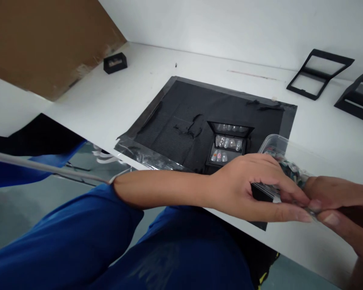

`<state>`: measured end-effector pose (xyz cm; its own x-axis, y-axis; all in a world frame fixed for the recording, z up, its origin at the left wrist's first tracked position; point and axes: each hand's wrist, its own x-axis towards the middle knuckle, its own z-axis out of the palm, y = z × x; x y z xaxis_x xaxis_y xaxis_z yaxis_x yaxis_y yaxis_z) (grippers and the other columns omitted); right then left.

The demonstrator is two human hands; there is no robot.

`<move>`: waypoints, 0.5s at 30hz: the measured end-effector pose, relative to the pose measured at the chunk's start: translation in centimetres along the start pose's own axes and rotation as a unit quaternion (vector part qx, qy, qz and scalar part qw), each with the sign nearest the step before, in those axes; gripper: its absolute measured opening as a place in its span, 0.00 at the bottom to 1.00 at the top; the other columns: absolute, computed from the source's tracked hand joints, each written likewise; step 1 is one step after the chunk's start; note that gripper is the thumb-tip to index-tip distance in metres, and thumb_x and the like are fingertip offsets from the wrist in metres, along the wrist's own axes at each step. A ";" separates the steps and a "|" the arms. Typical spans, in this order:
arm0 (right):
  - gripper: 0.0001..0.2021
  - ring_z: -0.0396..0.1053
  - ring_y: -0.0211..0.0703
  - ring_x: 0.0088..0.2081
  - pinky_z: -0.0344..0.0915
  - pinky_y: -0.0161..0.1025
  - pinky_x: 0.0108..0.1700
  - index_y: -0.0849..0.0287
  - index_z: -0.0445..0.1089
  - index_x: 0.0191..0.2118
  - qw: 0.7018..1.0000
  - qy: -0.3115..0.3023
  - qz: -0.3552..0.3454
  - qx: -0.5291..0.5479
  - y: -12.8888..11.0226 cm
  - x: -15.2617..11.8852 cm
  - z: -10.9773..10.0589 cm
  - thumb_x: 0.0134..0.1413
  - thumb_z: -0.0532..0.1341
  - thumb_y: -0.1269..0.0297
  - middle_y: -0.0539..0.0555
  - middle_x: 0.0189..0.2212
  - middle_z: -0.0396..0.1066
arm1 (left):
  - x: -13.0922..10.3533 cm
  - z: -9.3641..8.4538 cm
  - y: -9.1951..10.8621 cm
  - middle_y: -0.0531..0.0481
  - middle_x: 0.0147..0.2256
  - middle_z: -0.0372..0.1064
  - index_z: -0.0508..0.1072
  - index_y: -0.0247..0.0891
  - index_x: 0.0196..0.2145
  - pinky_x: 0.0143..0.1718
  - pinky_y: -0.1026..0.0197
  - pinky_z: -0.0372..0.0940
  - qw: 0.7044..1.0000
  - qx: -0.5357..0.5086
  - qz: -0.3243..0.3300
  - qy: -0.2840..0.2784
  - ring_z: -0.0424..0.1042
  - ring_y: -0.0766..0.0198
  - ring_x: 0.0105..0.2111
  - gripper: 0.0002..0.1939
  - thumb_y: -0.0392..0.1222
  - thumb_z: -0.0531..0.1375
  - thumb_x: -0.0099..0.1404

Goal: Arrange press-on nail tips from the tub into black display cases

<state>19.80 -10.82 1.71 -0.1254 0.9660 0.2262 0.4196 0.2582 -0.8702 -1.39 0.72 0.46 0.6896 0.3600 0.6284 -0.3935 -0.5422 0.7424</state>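
My left hand (257,189) reaches in from the left with thumb and fingers closed in a pinch. Its fingertips meet those of my right hand (341,209), also pinched, over a tiny shiny piece (313,212) mostly hidden by the fingers. Just behind both hands is a clear plastic tub (275,141) with many small mixed pieces inside, partly covered by my left hand. To the left of the tub, an open black case (211,160) with a mirrored lid lies on the black mat (181,108). Two rows of decorated false nails (226,143) sit in it.
An empty black frame (316,89) and another black case (358,96) stand at the back right of the white table (90,96). A small black box (115,63) is near the brown board (48,44) at left. The mat's taped edges are wrinkled.
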 end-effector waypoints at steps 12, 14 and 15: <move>0.09 0.75 0.36 0.30 0.70 0.25 0.27 0.47 0.74 0.45 0.985 -0.014 0.018 -0.169 -0.1 1.0 0.5 0.60 0.66 0.54 0.45 0.33 0.78 | -0.9 -0.5 0.5 0.55 0.29 0.68 0.67 0.36 0.34 0.30 0.69 0.66 0.972 -0.196 -0.128 0.030 0.65 0.75 0.27 0.06 0.30 0.62 0.64; 0.11 0.74 0.36 0.29 0.69 0.24 0.26 0.47 0.75 0.45 0.981 -0.018 0.041 -0.191 0.3 1.1 0.3 0.59 0.66 0.51 0.46 0.33 0.78 | -1.0 -0.6 0.5 0.55 0.28 0.67 0.66 0.36 0.34 0.30 0.69 0.65 0.961 -0.246 -0.125 0.034 0.65 0.76 0.27 0.05 0.30 0.60 0.66; 0.12 0.74 0.35 0.28 0.69 0.24 0.25 0.48 0.76 0.45 0.979 -0.013 0.063 -0.194 0.5 1.1 0.1 0.59 0.66 0.50 0.47 0.32 0.77 | -1.1 -0.6 0.6 0.55 0.28 0.66 0.65 0.36 0.34 0.31 0.69 0.65 0.957 -0.262 -0.118 0.035 0.65 0.76 0.27 0.05 0.31 0.59 0.67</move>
<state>19.72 -9.60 1.50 -0.0719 0.9910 0.1126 0.7428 0.1285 -0.6571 -2.73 0.48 0.32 0.7625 0.4849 0.4285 -0.4944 0.0094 0.8692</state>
